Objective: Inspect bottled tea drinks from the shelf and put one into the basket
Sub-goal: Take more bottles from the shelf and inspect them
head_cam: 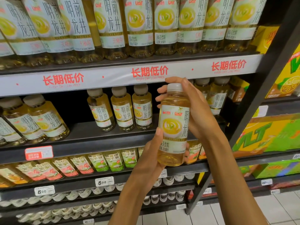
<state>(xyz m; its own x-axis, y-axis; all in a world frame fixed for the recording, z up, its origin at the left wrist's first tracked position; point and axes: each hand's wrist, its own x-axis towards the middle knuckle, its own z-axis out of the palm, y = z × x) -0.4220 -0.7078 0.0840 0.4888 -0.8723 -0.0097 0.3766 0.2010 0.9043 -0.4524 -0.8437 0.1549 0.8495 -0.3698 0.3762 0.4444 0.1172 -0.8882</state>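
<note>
A dark metal store shelf (90, 127) is filling the view, standing on pale floor tiles (227, 215) that are showing at the bottom right. Along its upper edge a white strip (103, 77) is carrying red Chinese characters three times over, each with "EVERY DAY LOW PRICE" beneath. Above the strip, a row of pale yellow tea bottles (139, 26) is standing label-forward, "Unif" readable in red on several. On the middle level, two like bottles are leaning at the far left and three shelf bottles (121, 109) are standing together left of centre, white-capped. Lower down, two white price tags (103, 181) are reading "600", and a red tag (39, 152) is sitting on the shelf edge above them. Just right of centre, the held bottle (174, 125) is being kept upright in front of the shelf, its label showing "Unif" and a cup of yellow tea. The left hand (151, 153) is cupping its lower part, thumb curled up the side; the right hand (196, 109) is wrapping its upper half, fingertips around the white cap. At the far right, yellow and green cartons (266, 135) are lying stacked, large green letters only partly legible.
</note>
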